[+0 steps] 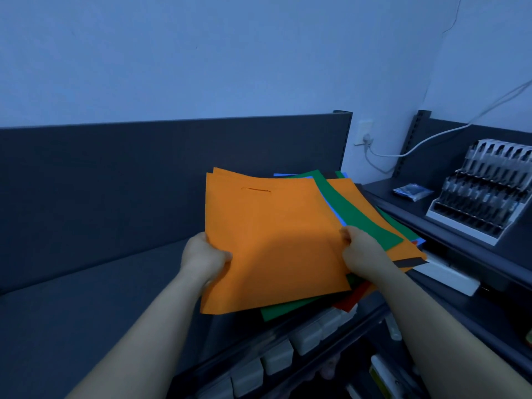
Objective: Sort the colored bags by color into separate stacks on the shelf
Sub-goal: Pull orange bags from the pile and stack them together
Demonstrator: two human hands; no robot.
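Both hands, left (205, 256) and right (358, 251), pinch the orange bag's (273, 240) side edges above the mixed pile (371, 214) beneath them, so I judge I'm lifting 1 bag off, next carrying it left onto bare shelf (86, 298).

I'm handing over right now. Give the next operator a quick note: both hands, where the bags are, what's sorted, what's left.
Left hand: gripping the left edge of the top orange bag.
Right hand: gripping the same bag's right edge.
Bags: all in one mixed pile at the right end of the dark shelf; green, blue, black, red and more orange show beneath.
Done: no separate color stacks visible yet.
Left: probably set the orange bag on the bare shelf to the left to start a stack, then sort the rest by color.
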